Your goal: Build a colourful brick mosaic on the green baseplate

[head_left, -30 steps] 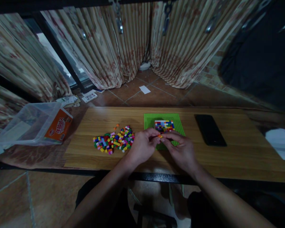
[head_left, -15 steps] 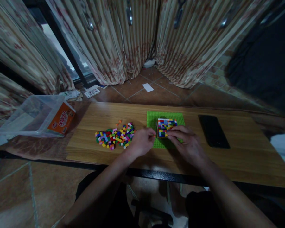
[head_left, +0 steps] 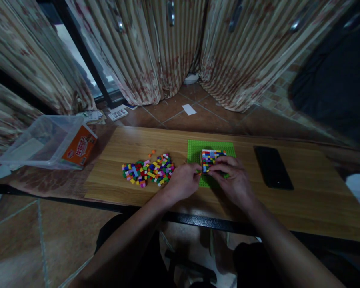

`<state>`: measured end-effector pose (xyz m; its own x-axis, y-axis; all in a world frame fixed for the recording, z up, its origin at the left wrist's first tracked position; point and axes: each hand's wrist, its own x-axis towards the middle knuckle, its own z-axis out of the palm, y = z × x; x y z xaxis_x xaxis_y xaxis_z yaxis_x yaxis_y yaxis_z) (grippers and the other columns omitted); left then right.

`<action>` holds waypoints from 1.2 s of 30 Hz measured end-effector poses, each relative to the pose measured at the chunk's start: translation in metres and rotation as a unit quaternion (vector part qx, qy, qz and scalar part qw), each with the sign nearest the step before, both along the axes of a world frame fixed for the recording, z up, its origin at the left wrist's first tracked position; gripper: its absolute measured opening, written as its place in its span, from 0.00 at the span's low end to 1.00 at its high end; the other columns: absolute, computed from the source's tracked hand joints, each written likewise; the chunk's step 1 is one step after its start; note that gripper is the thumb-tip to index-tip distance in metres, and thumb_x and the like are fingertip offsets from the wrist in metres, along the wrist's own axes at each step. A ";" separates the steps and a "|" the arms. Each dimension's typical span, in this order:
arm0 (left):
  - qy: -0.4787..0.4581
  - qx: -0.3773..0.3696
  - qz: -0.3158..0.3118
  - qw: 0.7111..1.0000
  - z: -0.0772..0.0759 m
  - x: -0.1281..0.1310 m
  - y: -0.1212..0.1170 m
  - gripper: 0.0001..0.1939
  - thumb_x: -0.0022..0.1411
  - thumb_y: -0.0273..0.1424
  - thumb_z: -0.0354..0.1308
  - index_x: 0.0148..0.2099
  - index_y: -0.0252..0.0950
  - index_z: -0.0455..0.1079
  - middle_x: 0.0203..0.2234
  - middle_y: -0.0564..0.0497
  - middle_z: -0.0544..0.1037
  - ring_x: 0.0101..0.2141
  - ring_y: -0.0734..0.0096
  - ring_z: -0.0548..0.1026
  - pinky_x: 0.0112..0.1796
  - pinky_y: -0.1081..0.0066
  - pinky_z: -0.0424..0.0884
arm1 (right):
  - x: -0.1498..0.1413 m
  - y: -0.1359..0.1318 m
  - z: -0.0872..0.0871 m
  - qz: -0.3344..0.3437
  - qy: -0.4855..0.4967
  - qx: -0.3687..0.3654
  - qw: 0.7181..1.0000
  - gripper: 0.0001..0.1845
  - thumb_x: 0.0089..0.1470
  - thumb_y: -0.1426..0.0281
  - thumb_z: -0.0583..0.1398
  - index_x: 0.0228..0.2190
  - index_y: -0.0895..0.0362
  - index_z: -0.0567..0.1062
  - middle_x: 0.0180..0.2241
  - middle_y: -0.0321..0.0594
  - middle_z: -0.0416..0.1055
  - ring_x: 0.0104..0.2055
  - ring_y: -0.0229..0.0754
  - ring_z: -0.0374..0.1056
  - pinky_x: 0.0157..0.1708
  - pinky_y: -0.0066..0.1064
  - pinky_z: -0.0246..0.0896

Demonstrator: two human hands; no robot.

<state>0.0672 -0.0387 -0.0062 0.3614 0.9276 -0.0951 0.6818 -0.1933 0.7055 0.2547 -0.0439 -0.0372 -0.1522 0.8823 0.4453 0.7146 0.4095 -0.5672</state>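
A block of many-coloured toy bricks (head_left: 208,158) stands on a green baseplate (head_left: 195,149) in the middle of the table. My left hand (head_left: 184,180) is at the block's near left corner, its fingers pinched on a small orange brick (head_left: 199,174). On the block's near right side is my right hand (head_left: 232,176). Its thumb and fingertips are closed together at the block's front edge; whatever lies between them is too small to make out. Both hands cover part of the baseplate. To the left, a pile of loose coloured bricks (head_left: 150,170) lies on the wood.
A black phone-like slab (head_left: 273,167) lies right of the baseplate on the wooden table (head_left: 108,188). A clear plastic bin (head_left: 45,140) with an orange label stands at the far left. Curtains (head_left: 156,52) hang behind. Papers lie on the floor.
My left hand has come slightly nearer the block with the orange brick. My right fingertips have shifted a little left along its front edge. The whole view has moved slightly.
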 end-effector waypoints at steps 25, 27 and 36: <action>0.062 0.038 -0.024 0.997 -0.003 0.004 -0.004 0.15 0.61 0.25 0.51 0.47 0.35 0.74 0.35 0.45 0.81 0.38 0.61 0.79 0.41 0.65 0.74 | -0.003 -0.003 -0.004 0.000 -0.048 0.037 0.998 0.06 0.56 0.67 0.61 0.32 0.52 0.80 0.40 0.42 0.74 0.43 0.47 0.69 0.45 0.44 0.64; 0.069 0.043 -0.031 0.996 -0.004 0.004 -0.004 0.14 0.61 0.26 0.51 0.47 0.35 0.74 0.35 0.45 0.81 0.37 0.60 0.79 0.41 0.64 0.74 | -0.003 -0.003 -0.005 -0.001 -0.054 0.043 0.998 0.06 0.56 0.67 0.61 0.32 0.52 0.80 0.40 0.42 0.74 0.43 0.47 0.69 0.45 0.44 0.64; 0.046 0.041 -0.035 0.997 -0.004 0.003 -0.002 0.13 0.61 0.25 0.51 0.44 0.34 0.75 0.34 0.46 0.81 0.37 0.62 0.79 0.41 0.66 0.74 | -0.004 -0.005 -0.005 0.018 -0.072 0.067 0.995 0.08 0.58 0.68 0.59 0.30 0.52 0.79 0.39 0.41 0.75 0.43 0.46 0.69 0.45 0.43 0.64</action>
